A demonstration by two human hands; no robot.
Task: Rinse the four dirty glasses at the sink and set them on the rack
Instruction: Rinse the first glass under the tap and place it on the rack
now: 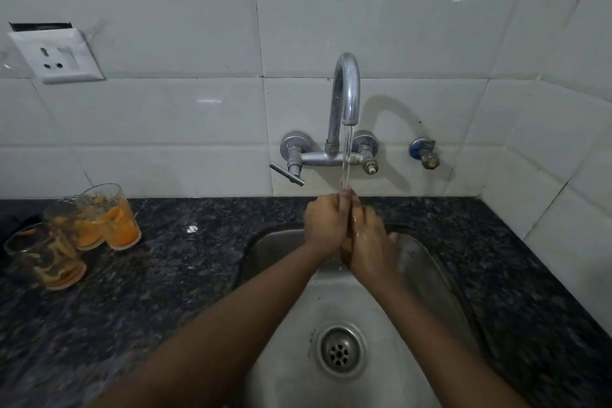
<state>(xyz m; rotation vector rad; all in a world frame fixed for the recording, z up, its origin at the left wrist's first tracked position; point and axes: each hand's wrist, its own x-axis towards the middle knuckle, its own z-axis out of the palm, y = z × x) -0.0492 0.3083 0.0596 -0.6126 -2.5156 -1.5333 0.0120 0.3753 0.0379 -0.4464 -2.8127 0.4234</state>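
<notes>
Both hands meet under the running water over the steel sink. My left hand and my right hand are wrapped from either side around what looks like a glass. Only a narrow amber strip of it shows between the palms. Three dirty glasses stand close together on the dark granite counter at the far left. All carry orange residue: one at the back, one in the middle, one nearest me. No rack is in view.
The chrome tap is mounted on the white tiled wall, with its lever handle at the left. A blue valve sits to its right, a wall socket at upper left. The drain is near me.
</notes>
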